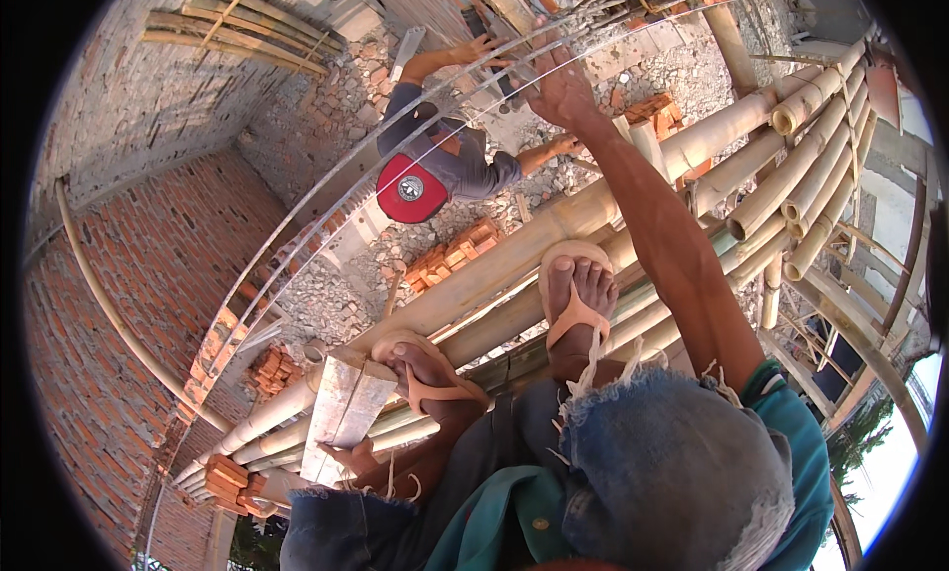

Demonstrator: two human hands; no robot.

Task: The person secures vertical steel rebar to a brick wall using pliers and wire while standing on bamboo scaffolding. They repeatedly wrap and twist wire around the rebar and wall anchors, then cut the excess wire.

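Note:
My right arm stretches forward over the bamboo poles. My right hand [565,94] is at the thin metal rods [465,94], its fingers extended toward a wooden block [509,7]; the rods partly cross it. Low on the left, my left hand [356,459] has its fingers against the lower edge of a pale wooden board [348,405] that lies across the bamboo; part of that hand is hidden. I crouch with sandalled feet on the bamboo poles [583,215]. Below, a co-worker in a red cap [412,187] reaches up toward the rods and the wooden block.
Brick walls [148,245] enclose the left side. Rubble [341,116] covers the ground far below, with stacked bricks [455,255] on it. More bricks [229,482] sit by the poles at lower left. Bundled bamboo ends [801,205] jut out at right.

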